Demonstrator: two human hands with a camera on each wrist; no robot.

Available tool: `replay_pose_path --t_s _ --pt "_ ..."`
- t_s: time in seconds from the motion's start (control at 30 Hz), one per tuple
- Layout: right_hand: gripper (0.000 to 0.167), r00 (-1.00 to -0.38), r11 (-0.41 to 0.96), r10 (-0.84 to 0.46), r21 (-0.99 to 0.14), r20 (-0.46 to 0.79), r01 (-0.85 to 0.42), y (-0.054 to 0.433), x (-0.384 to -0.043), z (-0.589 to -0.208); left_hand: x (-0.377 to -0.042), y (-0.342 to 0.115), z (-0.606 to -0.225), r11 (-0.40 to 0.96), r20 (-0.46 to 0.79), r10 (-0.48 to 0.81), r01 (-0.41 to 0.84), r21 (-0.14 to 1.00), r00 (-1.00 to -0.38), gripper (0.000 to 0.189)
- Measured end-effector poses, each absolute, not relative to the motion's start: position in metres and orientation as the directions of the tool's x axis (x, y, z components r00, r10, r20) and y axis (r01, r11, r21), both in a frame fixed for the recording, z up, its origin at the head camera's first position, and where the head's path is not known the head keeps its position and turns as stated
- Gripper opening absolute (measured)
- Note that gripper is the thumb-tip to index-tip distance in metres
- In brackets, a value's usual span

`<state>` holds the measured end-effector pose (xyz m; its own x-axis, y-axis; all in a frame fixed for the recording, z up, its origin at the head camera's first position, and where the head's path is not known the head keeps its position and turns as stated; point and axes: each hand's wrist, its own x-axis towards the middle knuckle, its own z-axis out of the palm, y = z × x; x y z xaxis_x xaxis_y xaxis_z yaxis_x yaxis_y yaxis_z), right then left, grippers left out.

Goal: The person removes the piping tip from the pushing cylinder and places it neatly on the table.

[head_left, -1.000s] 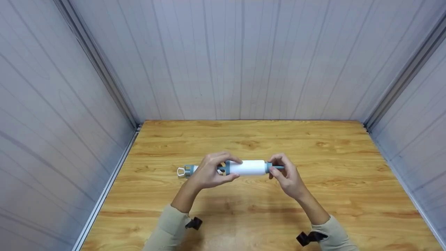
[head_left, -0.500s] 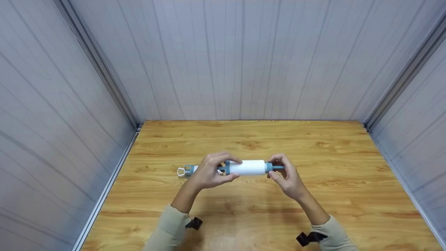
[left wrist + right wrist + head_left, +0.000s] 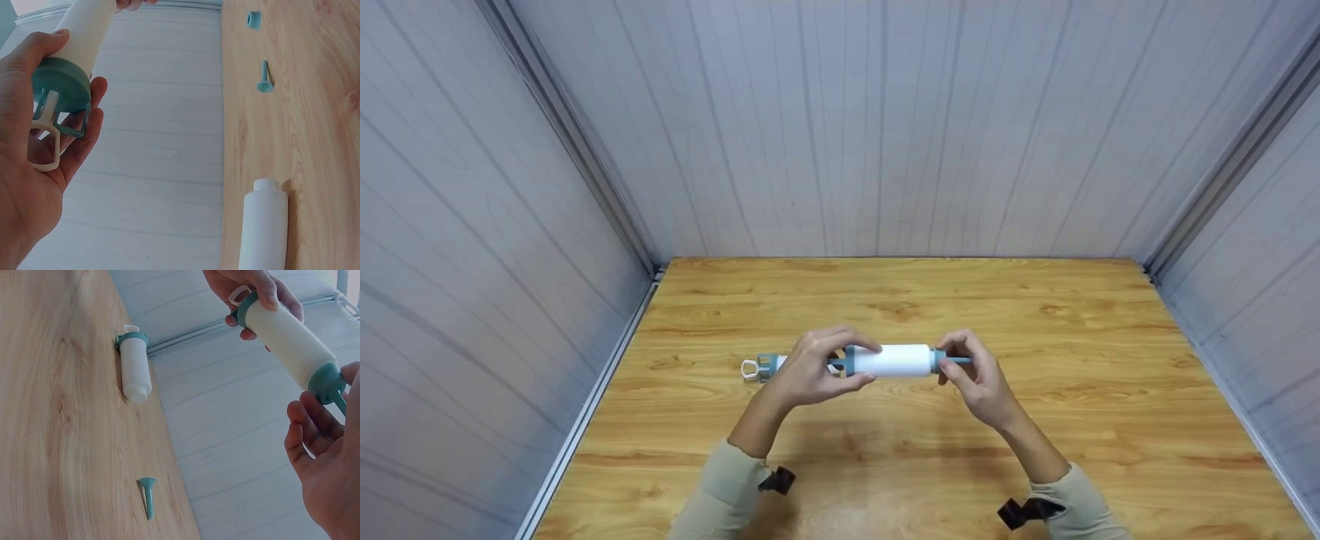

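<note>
Both hands hold an icing syringe with a white barrel (image 3: 904, 361) level above the table. My left hand (image 3: 814, 371) grips its left end, thumb and fingers on either side of the barrel beside the teal end cap (image 3: 61, 79). A cream-coloured ring handle (image 3: 57, 149) sticks out of that cap toward the palm. At the other end, my right hand (image 3: 979, 382) pinches the teal nozzle (image 3: 325, 382) at its wide collar, its thin spout pointing right. Behind the left hand lies a second syringe (image 3: 135, 371), partly hidden in the head view.
A loose teal nozzle (image 3: 264, 85) and a short teal collar (image 3: 253, 21) lie on the wooden table (image 3: 885, 465). Pale panels (image 3: 877, 135) enclose the table at the back and both sides.
My right thumb has shifted off the nozzle's collar toward me and come back onto it. The left hand and the syringe have stayed in place.
</note>
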<state>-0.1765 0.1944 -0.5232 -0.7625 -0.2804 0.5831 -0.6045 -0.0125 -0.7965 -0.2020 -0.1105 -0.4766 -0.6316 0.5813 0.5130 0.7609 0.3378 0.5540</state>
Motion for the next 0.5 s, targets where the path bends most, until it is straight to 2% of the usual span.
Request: replay_pose_path --t_s 0.3,0.5 --pt "0.025 -0.745 -0.037 -0.28 -0.783 0.605 -0.621 0.1939 -0.1768 -0.5252 -0.2014 -0.1093 -0.4769 0.348 0.496 0.583 0.749 0.564 -0.644 0.03" --pt "0.027 -0.764 -0.015 -0.279 -0.798 0.582 -0.603 0.1937 -0.1748 -0.525 -0.201 -0.1103 -0.4769 0.351 0.49 0.579 0.742 0.571 -0.651 0.03"
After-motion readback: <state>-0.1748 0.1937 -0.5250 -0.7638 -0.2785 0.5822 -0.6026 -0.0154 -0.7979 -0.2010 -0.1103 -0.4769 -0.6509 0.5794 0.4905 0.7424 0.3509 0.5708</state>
